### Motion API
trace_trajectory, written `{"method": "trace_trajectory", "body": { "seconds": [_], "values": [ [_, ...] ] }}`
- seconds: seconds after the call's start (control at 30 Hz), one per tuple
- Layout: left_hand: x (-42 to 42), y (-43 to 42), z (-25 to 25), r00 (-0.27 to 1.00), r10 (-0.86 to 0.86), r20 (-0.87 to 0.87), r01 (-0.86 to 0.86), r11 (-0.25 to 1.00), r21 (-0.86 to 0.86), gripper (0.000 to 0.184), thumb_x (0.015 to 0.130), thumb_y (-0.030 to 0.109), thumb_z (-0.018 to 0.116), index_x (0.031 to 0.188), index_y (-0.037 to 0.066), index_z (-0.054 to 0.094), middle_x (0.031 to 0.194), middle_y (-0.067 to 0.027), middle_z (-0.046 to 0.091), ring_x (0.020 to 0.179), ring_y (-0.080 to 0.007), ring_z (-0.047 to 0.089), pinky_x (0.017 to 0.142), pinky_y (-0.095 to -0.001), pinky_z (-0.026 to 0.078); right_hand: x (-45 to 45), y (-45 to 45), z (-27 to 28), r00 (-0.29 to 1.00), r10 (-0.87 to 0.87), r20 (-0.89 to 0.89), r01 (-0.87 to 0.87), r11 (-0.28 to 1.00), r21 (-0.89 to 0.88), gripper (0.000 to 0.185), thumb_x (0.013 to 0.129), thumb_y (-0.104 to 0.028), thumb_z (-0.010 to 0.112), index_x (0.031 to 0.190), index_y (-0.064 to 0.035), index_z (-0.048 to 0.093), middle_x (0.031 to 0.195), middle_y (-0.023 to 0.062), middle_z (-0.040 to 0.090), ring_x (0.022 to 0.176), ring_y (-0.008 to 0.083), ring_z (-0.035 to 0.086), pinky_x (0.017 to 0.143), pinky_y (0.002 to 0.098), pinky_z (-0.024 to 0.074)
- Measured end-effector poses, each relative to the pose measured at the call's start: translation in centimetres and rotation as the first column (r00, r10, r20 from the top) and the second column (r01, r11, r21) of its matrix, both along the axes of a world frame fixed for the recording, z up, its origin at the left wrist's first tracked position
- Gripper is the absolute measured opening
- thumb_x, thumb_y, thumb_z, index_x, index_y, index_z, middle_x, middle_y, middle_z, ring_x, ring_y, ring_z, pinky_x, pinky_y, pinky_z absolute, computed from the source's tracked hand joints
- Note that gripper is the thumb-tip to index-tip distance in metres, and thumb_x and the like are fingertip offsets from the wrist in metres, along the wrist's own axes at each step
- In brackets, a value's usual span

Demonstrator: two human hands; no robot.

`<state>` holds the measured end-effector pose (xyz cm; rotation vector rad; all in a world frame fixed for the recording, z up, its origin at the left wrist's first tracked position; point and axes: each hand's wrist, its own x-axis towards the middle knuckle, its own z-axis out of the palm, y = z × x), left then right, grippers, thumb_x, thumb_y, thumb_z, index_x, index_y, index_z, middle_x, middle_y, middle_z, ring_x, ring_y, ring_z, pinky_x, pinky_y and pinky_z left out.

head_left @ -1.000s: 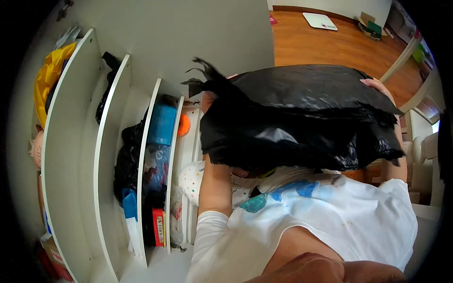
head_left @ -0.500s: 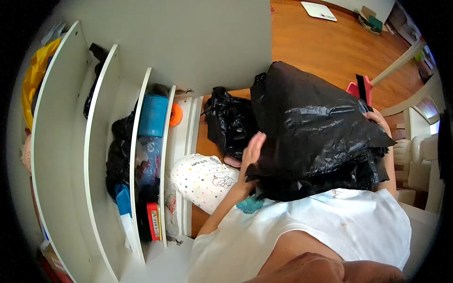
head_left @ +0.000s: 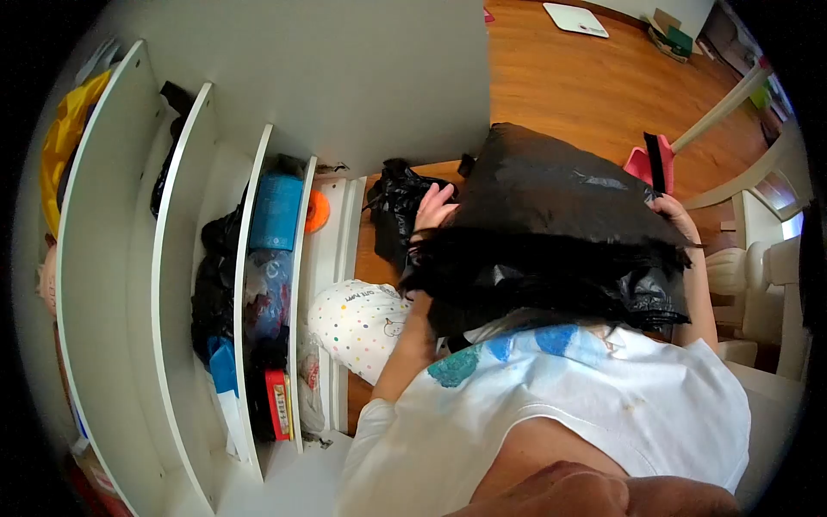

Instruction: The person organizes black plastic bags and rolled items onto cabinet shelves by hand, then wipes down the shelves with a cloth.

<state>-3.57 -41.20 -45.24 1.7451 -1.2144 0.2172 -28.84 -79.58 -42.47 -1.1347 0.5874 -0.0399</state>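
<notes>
A large black plastic bag bundle [head_left: 551, 189] lies across my lap and spans the space between my arms. My left hand [head_left: 434, 211] is at its left edge, fingers spread and raised beside the plastic. At the right edge, my right hand [head_left: 674, 212] grips the bundle, with the fingers partly hidden by it. Another crumpled black bag [head_left: 394, 211] is on the floor just left of my left hand. My knee, in white dotted cloth [head_left: 357, 323], shows below that bag.
An open white cabinet [head_left: 164, 284] at left holds black bags, a blue box [head_left: 277, 211], orange tape [head_left: 317, 211] and a red box [head_left: 277, 403]. At right are a pink object [head_left: 662, 164] and a white chair [head_left: 749, 284]. A white scale [head_left: 575, 20] lies on the wooden floor.
The bundle has dropped lower since the first frame, uncovering the crumpled bag and pink object. Since the middle frame, my left hand has moved up and left along the bundle's edge.
</notes>
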Motion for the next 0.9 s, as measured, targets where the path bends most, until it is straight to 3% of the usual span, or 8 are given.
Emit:
{"method": "trace_trajectory", "body": {
  "seconds": [0.03, 0.27, 0.33, 0.47, 0.53, 0.57, 0.83, 0.9],
  "values": [
    [-0.9, -0.6, 1.1, 0.979, -0.048, -0.198, -0.007, 0.964, -0.265, 0.027, 0.079, 0.024, 0.057, 0.097, 0.003, 0.060, 0.114, -0.0167, 0.055, 0.114, -0.0319, 0.047, 0.094, -0.0414, 0.035, 0.1, 0.7, 0.4, 1.000, -0.023, -0.021, 0.023, 1.000, 0.014, 0.011, 0.080, -0.005, 0.050, 0.087, 0.0005, 0.056, 0.081, 0.0021, 0.059, 0.068, 0.0107, 0.056, 0.063, 0.0241, 0.0471],
    [-3.1, 2.7, 4.8, 0.951, -0.165, -0.261, 0.137, 0.983, -0.122, 0.024, 0.075, 0.008, 0.062, 0.096, -0.002, 0.060, 0.106, -0.0177, 0.060, 0.103, -0.0288, 0.055, 0.093, -0.0393, 0.039, 0.4, 2.4, -3.7, 0.952, -0.247, -0.180, 0.268, 0.957, 0.109, 0.027, 0.085, -0.013, 0.052, 0.108, 0.0010, 0.058, 0.097, 0.0080, 0.063, 0.084, 0.0175, 0.060, 0.074, 0.0256, 0.0470],
    [-3.9, 2.9, 4.6, 0.899, -0.152, -0.411, 0.090, 0.982, -0.166, 0.020, 0.076, 0.001, 0.053, 0.095, 0.002, 0.060, 0.103, -0.0121, 0.062, 0.096, -0.0230, 0.059, 0.087, -0.0321, 0.043, -2.6, -1.3, -15.1, 1.000, 0.018, 0.018, 0.001, 0.669, -0.743, 0.038, 0.087, -0.006, 0.050, 0.124, -0.0017, 0.045, 0.122, 0.0117, 0.050, 0.114, 0.0211, 0.047, 0.088, 0.0304, 0.0410],
    [-3.6, 3.3, 3.7, 0.900, -0.151, -0.410, 0.086, 0.981, -0.174, 0.023, 0.075, 0.002, 0.060, 0.097, -0.003, 0.059, 0.106, -0.0176, 0.059, 0.099, -0.0247, 0.057, 0.086, -0.0337, 0.046, 0.8, 8.1, -9.2, 0.982, -0.183, 0.048, 0.167, 0.717, -0.677, 0.063, 0.083, -0.003, 0.054, 0.137, -0.0070, 0.023, 0.137, 0.0138, 0.030, 0.127, 0.0227, 0.030, 0.093, 0.0311, 0.0376],
    [-4.1, 3.1, 3.9, 0.880, -0.115, -0.461, 0.037, 0.984, -0.174, 0.021, 0.076, 0.001, 0.057, 0.097, -0.001, 0.059, 0.105, -0.0139, 0.060, 0.097, -0.0230, 0.058, 0.085, -0.0316, 0.045, 2.2, 8.6, -7.5, 0.959, -0.115, 0.259, 0.273, 0.129, -0.953, 0.067, 0.083, -0.011, 0.058, 0.138, -0.0069, 0.021, 0.137, 0.0136, 0.030, 0.127, 0.0233, 0.030, 0.094, 0.0325, 0.0372],
    [-4.2, 2.9, 4.1, 0.859, -0.084, -0.505, -0.008, 0.984, -0.176, 0.021, 0.077, 0.001, 0.053, 0.097, 0.001, 0.059, 0.104, -0.0103, 0.061, 0.094, -0.0212, 0.058, 0.084, -0.0295, 0.045, 3.1, 9.0, -5.8, 0.935, -0.128, 0.329, 0.343, 0.107, -0.933, 0.060, 0.081, -0.022, 0.061, 0.131, -0.0040, 0.033, 0.127, 0.0125, 0.041, 0.115, 0.0228, 0.042, 0.089, 0.0329, 0.0414],
    [-2.6, 3.1, 2.4, 0.823, 0.027, -0.567, -0.119, 0.985, -0.126, 0.022, 0.078, 0.001, 0.058, 0.100, 0.001, 0.056, 0.110, -0.0159, 0.058, 0.100, -0.0227, 0.057, 0.086, -0.0323, 0.045, 5.0, 8.6, 0.9, 0.889, -0.138, 0.437, 0.452, 0.416, -0.789, 0.046, 0.082, -0.023, 0.058, 0.119, -0.0031, 0.040, 0.113, 0.0117, 0.046, 0.102, 0.0218, 0.047, 0.084, 0.0320, 0.0431],
    [-1.8, 1.3, 6.3, 0.959, -0.057, -0.277, -0.009, 0.973, -0.231, 0.021, 0.079, 0.003, 0.056, 0.099, 0.003, 0.056, 0.112, -0.0163, 0.057, 0.101, -0.0237, 0.056, 0.088, -0.0337, 0.043, 5.2, 7.9, 3.5, 0.881, -0.116, 0.459, 0.452, 0.493, -0.743, 0.042, 0.082, -0.024, 0.058, 0.116, -0.0029, 0.041, 0.110, 0.0115, 0.047, 0.099, 0.0216, 0.048, 0.083, 0.0318, 0.0435]
  ]
}}
